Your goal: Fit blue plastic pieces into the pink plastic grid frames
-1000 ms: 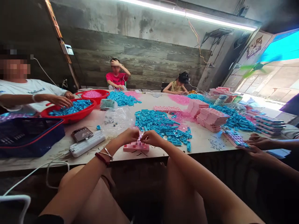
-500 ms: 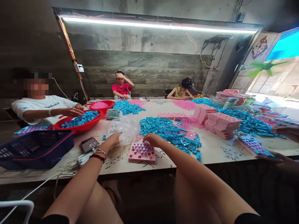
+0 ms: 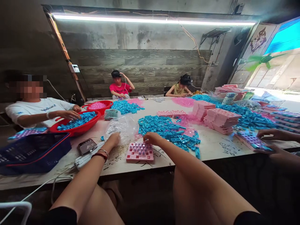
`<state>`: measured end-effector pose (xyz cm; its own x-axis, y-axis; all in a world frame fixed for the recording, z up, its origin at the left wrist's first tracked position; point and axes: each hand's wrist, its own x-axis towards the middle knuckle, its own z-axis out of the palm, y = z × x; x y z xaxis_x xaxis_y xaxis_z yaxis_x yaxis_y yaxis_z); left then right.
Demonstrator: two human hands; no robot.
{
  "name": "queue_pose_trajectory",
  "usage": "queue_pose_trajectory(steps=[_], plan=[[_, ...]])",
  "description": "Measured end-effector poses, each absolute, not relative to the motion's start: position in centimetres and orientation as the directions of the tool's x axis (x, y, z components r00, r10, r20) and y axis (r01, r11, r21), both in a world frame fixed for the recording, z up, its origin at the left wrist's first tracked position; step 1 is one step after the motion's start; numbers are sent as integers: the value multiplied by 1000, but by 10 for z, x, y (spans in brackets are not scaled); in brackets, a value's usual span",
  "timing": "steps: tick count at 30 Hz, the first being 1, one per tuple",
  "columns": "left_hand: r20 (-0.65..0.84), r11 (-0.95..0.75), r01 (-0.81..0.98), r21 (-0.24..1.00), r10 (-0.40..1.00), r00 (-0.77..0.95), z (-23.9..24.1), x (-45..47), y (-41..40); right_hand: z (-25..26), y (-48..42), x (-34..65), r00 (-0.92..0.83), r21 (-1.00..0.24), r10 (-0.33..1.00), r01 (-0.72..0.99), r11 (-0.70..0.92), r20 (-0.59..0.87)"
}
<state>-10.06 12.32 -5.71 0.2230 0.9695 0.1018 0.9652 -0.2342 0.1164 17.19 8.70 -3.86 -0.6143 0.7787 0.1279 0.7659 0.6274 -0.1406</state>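
A pink tray (image 3: 140,158) with square pockets lies before me on the table, several pockets filled with small clear pieces (image 3: 141,148). My right hand (image 3: 151,138) is over its back right corner, fingers pinched together; what they hold is too small to make out. My left hand (image 3: 113,140) is closed at the near edge of a clear plastic bag (image 3: 125,123), its fingertips mostly hidden behind the hand. Just beyond my right hand spreads a heap of blue plastic pieces (image 3: 159,126).
Left are a dark blue basket (image 3: 53,150), a red basin (image 3: 77,132) of blue pieces and a small dark device (image 3: 87,146). Pink trays are stacked (image 3: 221,117) at right. Co-workers sit around the table (image 3: 211,147); one's hands touch a filled tray (image 3: 252,140) at right.
My view has shifted slightly; both my hands stay near the same places. The left co-worker's hand has lowered to the blue pieces. At right, a co-worker's hand has come to the filled tray.
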Motion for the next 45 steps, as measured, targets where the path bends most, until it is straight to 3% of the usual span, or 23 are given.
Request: queue_pose_trajectory(steps=[6,15,19,22,24,26,31,36,45], plan=[[167,-211,973,96,967,193,-59,-102,125,-34,84,171,-641,-152,757,742,653,127],[146,-259,961,99,959,243,-45,-98,114,-27,82,168,-669,-197,731,705,681,134],[171,-288,949,125,949,265,-24,-89,94,-6,64,181,-566,-361,762,671,647,315],[181,-410,872,269,910,372,-8,-69,65,1,35,192,-455,-509,801,619,598,388],[183,-516,742,428,853,488,-3,-53,45,-3,14,196,-469,-530,812,616,583,348],[216,-608,620,495,778,590,-4,-36,30,-12,-3,197,-540,-514,796,617,595,273],[268,-738,501,451,648,713,-19,-11,18,-24,-9,189,-579,-458,804,683,569,135],[280,-746,504,436,645,711,-25,1,15,-23,4,184,-487,-522,872,729,442,58],[226,-759,495,422,617,753,-29,7,10,-26,7,189,-491,-537,870,727,429,30]])
